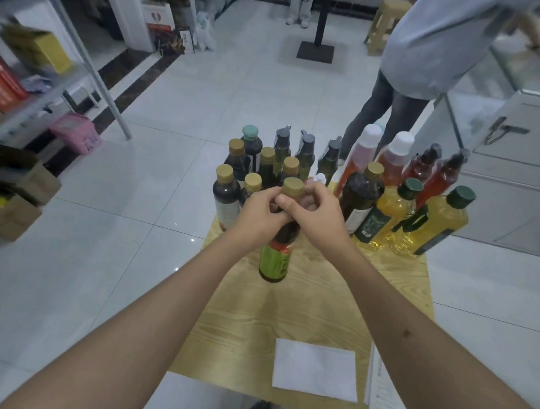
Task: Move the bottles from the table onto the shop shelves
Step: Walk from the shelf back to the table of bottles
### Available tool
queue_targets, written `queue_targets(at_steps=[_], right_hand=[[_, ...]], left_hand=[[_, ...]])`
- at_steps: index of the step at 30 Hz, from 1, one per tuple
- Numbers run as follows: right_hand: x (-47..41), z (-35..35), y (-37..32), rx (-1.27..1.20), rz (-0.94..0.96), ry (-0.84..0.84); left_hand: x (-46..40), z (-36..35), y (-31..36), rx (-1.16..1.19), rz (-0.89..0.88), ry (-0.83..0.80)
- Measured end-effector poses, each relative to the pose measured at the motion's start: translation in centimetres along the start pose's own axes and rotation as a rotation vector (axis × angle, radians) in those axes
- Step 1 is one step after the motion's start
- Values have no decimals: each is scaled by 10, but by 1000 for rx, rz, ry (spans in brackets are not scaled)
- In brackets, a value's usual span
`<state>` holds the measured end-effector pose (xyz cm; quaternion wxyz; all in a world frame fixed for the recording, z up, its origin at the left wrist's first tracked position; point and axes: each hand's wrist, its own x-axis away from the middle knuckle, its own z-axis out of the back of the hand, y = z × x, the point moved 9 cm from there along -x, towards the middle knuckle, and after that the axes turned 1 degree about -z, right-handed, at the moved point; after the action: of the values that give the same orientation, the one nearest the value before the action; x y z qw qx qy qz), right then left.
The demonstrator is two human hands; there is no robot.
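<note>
1. Nearest me, a white sheet of paper (315,369) lies by the near edge of the pale wooden tabletop (320,286), with a printed form (386,398) at the near right corner.
2. Mid-table, both hands are on one dark glass bottle with a gold cap and green label (276,255): my left hand (261,215) curls round its neck, my right hand (318,215) wraps it from the other side.
3. Behind it, along the far edge, stands a crowd of dark gold-capped bottles (228,186), with yellow oil bottles with green caps (441,224) at the far right corner.
4. Far left, the metal shop shelves (38,95) carry boxes, no bottles that I can see.
5. Nearly all of the job looks left to do.
</note>
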<state>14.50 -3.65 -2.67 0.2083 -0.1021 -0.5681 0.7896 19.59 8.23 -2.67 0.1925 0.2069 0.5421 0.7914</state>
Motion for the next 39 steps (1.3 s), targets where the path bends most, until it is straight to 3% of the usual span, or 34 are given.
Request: queue_targets(at_steps=[6,8,18,25,39], right_hand=[[37,-43,7,7,-161,-487],[52,-63,-2,17,-141,-581],[109,-180,-110,-62,61,-689],[152,-276,-184,-117,199,-767],[294,-487,-299,-117,382,-1191]], left_hand=[[34,64,15,9,-15,41],[46,83,21,20,-29,47],[146,229,26,119,-93,327],[250,323,-29,245,-39,461],[467,474,-81,336,-39,882]])
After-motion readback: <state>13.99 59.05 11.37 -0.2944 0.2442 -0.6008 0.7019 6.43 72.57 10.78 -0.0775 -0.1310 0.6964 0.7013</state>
